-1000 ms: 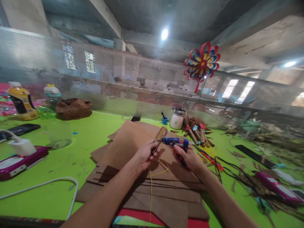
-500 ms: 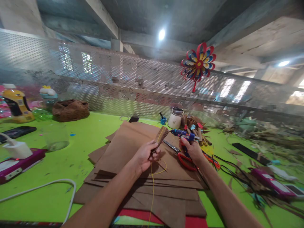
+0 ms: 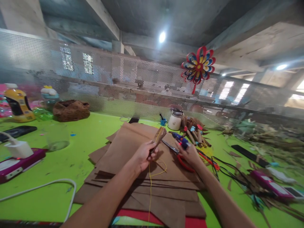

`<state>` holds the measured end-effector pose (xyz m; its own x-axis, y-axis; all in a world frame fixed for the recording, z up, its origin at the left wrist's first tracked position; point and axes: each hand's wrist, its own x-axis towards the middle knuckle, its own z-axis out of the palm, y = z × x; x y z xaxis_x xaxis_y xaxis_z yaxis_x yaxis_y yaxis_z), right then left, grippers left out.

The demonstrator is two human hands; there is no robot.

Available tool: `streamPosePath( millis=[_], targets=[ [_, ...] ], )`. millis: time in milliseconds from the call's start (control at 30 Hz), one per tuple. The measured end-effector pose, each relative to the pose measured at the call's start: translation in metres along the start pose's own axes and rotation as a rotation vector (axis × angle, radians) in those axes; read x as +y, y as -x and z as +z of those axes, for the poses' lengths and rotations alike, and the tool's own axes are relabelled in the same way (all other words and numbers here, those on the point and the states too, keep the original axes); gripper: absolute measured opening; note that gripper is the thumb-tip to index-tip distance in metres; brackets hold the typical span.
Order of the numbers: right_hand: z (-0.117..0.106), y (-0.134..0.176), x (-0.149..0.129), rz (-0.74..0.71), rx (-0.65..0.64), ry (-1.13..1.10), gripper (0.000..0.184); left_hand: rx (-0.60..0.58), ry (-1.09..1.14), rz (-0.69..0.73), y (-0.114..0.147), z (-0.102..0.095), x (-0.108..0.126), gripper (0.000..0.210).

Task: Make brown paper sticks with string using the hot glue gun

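Note:
My left hand (image 3: 145, 154) is closed around a small bundle of folded brown paper strips (image 3: 160, 135), its fanned end pointing up and right. A yellow thread (image 3: 150, 190) runs along the bundle and hangs down below the hand. My right hand (image 3: 190, 155) grips a blue hot glue gun (image 3: 181, 140), whose nozzle points up and left, apart from the bundle. Beneath that hand lie scissors with red handles (image 3: 184, 163), partly hidden, on a stack of brown paper sheets (image 3: 118, 152).
Behind the stack stand a white jar (image 3: 175, 120), a small blue pot (image 3: 163, 121) and a heap of brown paper rolls (image 3: 196, 133). Purple power strips (image 3: 273, 185) lie at both sides, with black cables on the right. A clear cup (image 3: 57, 137) stands left.
My right hand has drawn the glue gun slightly down and away from the bundle, and its nozzle now tilts upward. My left hand keeps its hold on the bundle almost in place.

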<state>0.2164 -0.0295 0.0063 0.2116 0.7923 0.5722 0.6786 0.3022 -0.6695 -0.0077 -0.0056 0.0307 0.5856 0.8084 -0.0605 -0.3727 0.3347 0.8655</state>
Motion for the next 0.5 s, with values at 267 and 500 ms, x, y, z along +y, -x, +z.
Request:
streamPosePath(
  millis=[267, 500],
  targets=[
    [0.008, 0.005, 0.012, 0.057, -0.249, 0.496, 0.036, -0.006, -0.043, -0.015, -0.003, -0.001, -0.004, 0.019],
    [0.003, 0.001, 0.003, 0.025, -0.144, 0.449, 0.028, 0.021, -0.266, 0.089, -0.007, -0.004, -0.013, 0.017]
  ],
)
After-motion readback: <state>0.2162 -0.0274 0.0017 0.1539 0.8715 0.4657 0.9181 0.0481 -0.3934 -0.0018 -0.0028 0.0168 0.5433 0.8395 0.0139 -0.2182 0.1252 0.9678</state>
